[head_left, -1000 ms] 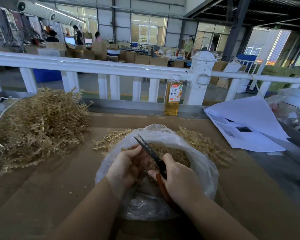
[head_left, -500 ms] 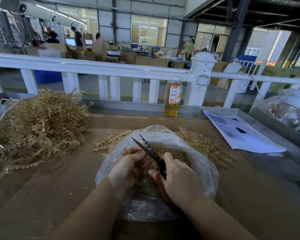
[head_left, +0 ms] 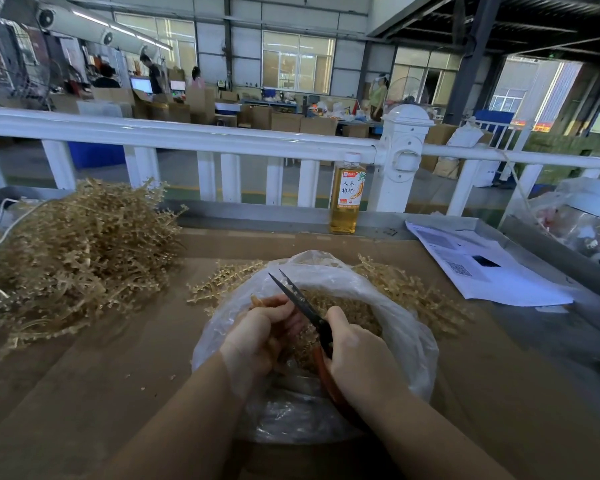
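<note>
Cardboard bench (head_left: 101, 393), warehouse behind; right hand (head_left: 361, 355) grips scissors (head_left: 298, 299), blades apart; just beside, left hand (head_left: 260, 337) pinches a gold sprig (head_left: 257, 301).

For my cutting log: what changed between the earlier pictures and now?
The scissors in the right hand opened their blades. The top sheet of the papers, lifted before, lies flat. The left hand still pinches a golden sprig over the bag; bottle and pile unchanged.

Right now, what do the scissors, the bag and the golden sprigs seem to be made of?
Scissors: dark, dull metal blades; orange handles, probably plastic. Bag: thin clear plastic film, crinkled, with glossy highlights. Golden sprigs: likely moulded plastic, stiff knobbly branches with a faint sheen.
</note>
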A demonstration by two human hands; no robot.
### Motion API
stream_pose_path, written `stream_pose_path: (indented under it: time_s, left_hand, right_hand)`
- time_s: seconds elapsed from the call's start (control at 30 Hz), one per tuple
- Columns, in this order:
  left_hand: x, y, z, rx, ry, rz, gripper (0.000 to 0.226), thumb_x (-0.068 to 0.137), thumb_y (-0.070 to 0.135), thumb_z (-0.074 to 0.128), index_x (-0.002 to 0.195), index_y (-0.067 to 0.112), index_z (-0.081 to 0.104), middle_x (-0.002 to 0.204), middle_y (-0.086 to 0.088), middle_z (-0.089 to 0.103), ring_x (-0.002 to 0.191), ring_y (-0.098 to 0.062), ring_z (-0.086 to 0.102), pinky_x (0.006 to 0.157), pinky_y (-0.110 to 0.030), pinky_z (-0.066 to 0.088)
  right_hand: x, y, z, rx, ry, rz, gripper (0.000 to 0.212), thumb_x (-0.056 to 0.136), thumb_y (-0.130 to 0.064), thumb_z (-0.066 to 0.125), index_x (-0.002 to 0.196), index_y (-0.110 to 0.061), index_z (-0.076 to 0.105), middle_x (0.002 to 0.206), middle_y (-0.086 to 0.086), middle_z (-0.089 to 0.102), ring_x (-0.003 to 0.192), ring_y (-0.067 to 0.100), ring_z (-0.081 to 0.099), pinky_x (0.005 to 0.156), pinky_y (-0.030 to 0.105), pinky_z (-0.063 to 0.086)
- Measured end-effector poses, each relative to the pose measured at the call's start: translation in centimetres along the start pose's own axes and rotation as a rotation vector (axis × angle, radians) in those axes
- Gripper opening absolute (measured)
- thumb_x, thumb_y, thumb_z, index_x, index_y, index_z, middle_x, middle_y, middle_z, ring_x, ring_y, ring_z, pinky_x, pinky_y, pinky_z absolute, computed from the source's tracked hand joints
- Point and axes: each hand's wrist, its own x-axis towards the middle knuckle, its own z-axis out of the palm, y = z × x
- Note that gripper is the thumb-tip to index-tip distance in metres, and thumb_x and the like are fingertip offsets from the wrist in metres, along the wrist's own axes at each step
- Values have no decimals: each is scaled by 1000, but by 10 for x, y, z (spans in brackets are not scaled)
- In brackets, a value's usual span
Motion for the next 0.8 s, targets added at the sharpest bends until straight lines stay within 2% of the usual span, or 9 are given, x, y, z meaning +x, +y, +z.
stream_pose_path:
  time_s: [0.1, 0.23, 0.37, 0.5, 0.63, 0.7, 0.8]
  left_hand:
    - [1, -1, 1, -12, 5, 9, 16, 88, -6, 51, 84, 5, 61, 68, -10, 71, 57, -19, 70, 48, -23, 54]
    - [1, -3, 0, -27, 8, 3, 11, 90, 2, 55, 86, 6, 65, 75, -10, 73, 63, -18, 71, 50, -25, 55]
    - [3, -2, 0, -11, 24, 4, 13, 90, 1, 55, 84, 5, 65, 71, -9, 72, 59, -16, 70, 48, -23, 54]
    - [3, -2, 3, 22, 6, -6, 17, 90, -3, 51, 82, 4, 64, 67, -9, 71, 54, -16, 69, 45, -21, 52]
    - [5, -2, 2, 62, -11, -27, 17, 89, -5, 50, 90, 1, 65, 73, -10, 72, 60, -17, 70, 51, -23, 56]
    - [7, -2, 0, 70, -5, -23, 17, 89, -5, 50, 93, 1, 66, 77, -11, 73, 63, -17, 71, 55, -25, 58]
    - [8, -3, -1, 89, 15, -25, 13, 87, -3, 55, 91, 2, 67, 77, -11, 73, 65, -18, 71, 60, -29, 58]
  right_hand:
    - [-1, 2, 0, -21, 11, -9, 18, 97, -37, 43, 96, -26, 29, 72, -8, 49, 63, 11, 45, 55, 20, 27]
    - [-2, 3, 0, -16, 18, -11, 18, 96, -40, 45, 100, -26, 35, 78, -6, 57, 70, 12, 55, 59, 20, 33]
    - [-3, 3, -2, -5, 22, 2, 18, 94, -40, 47, 101, -26, 37, 80, -6, 57, 76, 13, 58, 61, 20, 34]
    - [-2, 1, 0, 9, 35, 16, 22, 94, -45, 46, 99, -26, 36, 83, -4, 56, 78, 14, 56, 64, 21, 33]
    - [2, 1, -1, -16, 14, 14, 22, 95, -45, 43, 99, -28, 32, 82, -4, 52, 75, 14, 49, 64, 22, 33]
    - [3, 2, -2, -39, 14, 7, 20, 96, -44, 43, 98, -29, 30, 81, -5, 51, 72, 12, 48, 62, 21, 32]
    - [3, 3, -3, -54, 13, 2, 19, 97, -43, 43, 97, -29, 29, 77, -7, 51, 66, 10, 47, 50, 16, 27]
